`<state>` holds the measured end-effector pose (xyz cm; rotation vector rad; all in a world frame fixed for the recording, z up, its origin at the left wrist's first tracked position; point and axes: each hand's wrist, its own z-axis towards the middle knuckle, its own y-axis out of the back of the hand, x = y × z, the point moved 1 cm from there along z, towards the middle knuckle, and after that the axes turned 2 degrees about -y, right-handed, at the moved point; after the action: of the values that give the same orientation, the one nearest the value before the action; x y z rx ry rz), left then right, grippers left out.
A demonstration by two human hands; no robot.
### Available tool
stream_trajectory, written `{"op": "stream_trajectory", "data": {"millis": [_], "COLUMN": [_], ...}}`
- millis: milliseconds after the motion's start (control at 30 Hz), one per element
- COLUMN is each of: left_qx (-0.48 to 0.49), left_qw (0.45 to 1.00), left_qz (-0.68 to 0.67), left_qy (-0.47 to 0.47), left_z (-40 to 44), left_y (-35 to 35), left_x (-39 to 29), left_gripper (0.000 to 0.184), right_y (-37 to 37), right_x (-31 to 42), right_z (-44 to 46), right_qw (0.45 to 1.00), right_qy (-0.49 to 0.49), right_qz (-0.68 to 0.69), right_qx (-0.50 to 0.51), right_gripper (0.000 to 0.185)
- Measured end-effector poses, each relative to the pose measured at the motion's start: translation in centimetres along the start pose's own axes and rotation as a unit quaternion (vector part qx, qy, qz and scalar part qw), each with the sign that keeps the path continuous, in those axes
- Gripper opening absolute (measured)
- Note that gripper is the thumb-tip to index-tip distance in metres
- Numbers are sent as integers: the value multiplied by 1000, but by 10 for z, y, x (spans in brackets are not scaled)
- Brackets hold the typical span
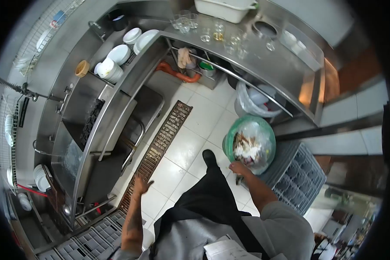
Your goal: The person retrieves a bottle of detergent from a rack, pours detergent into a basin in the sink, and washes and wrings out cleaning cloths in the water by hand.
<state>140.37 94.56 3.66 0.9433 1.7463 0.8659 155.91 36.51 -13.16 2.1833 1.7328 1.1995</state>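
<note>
My left hand point(142, 185) hangs over the floor beside the metal drain grate point(160, 147), thumb and fingers apart, with nothing in it. Near the rim of a green waste bin point(226, 145) is my right hand point(239, 168), its fingers curled. A small dark shape shows just below that hand; I cannot tell whether it is held. A clear plastic bag point(260, 130) lines the bin, with white and brown waste point(247, 147) inside.
Steel sinks point(73, 151) run along the left, with white plates point(110, 69) stacked beyond. Glasses point(219, 32) stand on the far steel counter point(264, 56). A second lined bin point(255, 102) sits below it. Grey dish racks point(297, 180) lie right of the green bin.
</note>
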Motion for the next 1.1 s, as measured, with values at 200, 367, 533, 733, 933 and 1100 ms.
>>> {"op": "stream_trajectory", "data": {"millis": [200, 367, 533, 733, 933, 1100], "left_qx": [-8, -89, -80, -94, -89, -216], "left_qw": [943, 754, 764, 678, 654, 625], "left_qz": [-122, -330, -261, -411, -444, -459], "left_qy": [310, 561, 585, 602, 606, 593], "left_z": [-154, -297, -358, -376, -418, -442], "left_y": [-44, -108, -180, -258, -293, -229], "left_x": [25, 2, -85, -101, -13, 100], "left_gripper": [63, 53, 59, 61, 61, 58], "right_y": [142, 162, 109, 43, -68, -160], "right_x": [130, 193, 246, 392, 507, 616], "right_z": [118, 186, 228, 163, 124, 91], "right_qw": [997, 959, 921, 858, 820, 796], "right_qy": [39, 117, 214, 240, 225, 289], "right_qz": [-2, -259, -293, -414, -477, -467], "right_qx": [-70, -17, 145, 187, 222, 253], "right_gripper": [25, 30, 40, 38, 26, 35]}}
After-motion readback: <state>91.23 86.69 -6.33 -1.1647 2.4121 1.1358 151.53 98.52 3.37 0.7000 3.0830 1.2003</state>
